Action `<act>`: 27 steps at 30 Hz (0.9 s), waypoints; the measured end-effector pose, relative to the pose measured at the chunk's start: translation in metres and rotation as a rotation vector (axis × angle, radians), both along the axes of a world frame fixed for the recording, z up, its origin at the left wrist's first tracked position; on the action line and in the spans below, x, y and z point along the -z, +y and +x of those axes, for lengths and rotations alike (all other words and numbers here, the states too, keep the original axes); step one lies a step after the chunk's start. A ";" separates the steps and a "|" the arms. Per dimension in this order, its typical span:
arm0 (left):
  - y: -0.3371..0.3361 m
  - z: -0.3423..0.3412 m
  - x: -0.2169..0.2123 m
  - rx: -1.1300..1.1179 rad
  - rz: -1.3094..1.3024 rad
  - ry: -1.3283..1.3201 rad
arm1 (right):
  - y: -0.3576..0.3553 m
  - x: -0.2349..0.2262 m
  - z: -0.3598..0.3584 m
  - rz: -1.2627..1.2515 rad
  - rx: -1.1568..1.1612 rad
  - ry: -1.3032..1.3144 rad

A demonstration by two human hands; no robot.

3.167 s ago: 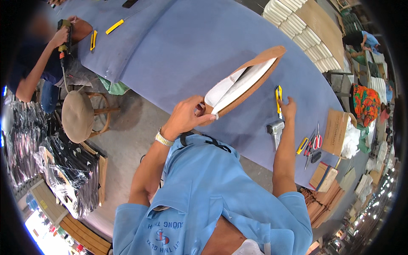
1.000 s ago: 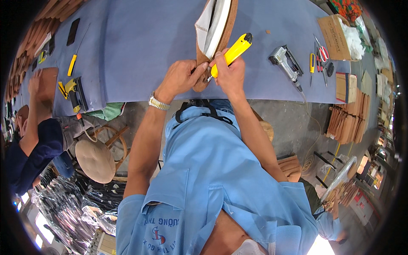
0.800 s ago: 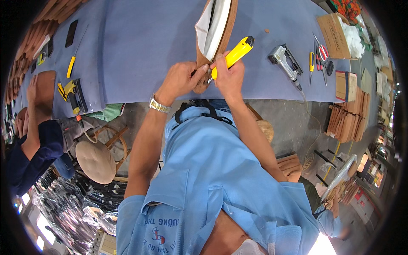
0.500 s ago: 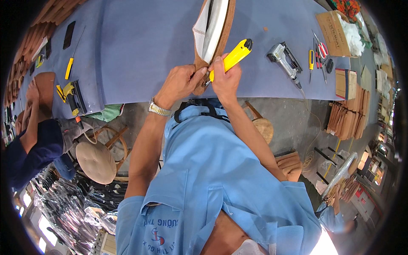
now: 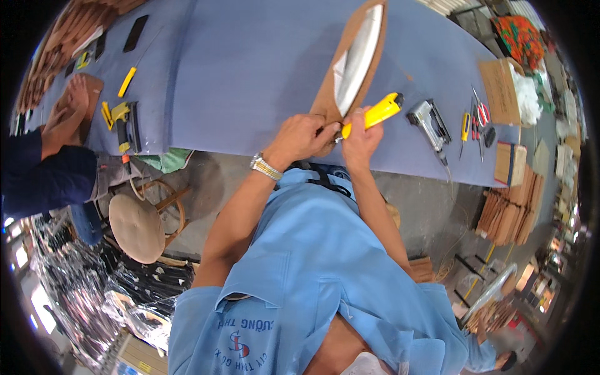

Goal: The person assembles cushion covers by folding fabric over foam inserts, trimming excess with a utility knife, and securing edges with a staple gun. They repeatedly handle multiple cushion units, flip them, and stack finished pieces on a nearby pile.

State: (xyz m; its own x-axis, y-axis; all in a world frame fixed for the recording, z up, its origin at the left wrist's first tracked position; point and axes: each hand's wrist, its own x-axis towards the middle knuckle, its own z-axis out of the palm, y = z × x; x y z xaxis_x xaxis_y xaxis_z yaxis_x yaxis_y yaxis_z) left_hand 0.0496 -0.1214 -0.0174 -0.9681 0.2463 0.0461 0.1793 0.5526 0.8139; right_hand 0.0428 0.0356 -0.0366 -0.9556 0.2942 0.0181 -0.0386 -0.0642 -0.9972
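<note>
A long brown board (image 5: 360, 28) with a white sheet (image 5: 356, 62) on it lies on the blue table (image 5: 250, 69), its near end at the front edge. My left hand (image 5: 303, 135) pinches that near end of the board. My right hand (image 5: 359, 134) grips a yellow utility knife (image 5: 375, 114), whose tip meets the board's end right beside my left fingers.
A grey staple gun (image 5: 428, 122), scissors (image 5: 480, 112) and a small yellow tool (image 5: 465, 125) lie to the right. A co-worker's hand (image 5: 69, 106) rests on a brown piece at far left, near yellow tools (image 5: 119, 119). A round stool (image 5: 137, 228) stands below the table; stacked boards (image 5: 509, 209) are at right.
Since 3.2 s ago my right hand has picked the yellow knife off the table and brought it to the board's near end. In the last second both hands stayed there.
</note>
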 end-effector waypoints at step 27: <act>0.005 0.031 -0.036 -0.521 -0.147 -0.086 | 0.193 0.012 -0.125 0.576 -0.157 -0.170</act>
State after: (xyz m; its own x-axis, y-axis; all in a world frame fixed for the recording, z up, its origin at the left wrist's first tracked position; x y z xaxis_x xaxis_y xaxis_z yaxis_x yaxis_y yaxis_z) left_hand 0.0807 -0.1162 0.0185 -0.9625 -0.2686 -0.0372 -0.2120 0.6599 0.7208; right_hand -0.0827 0.2284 -0.0484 -0.9901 0.1384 -0.0240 0.0901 0.4944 -0.8645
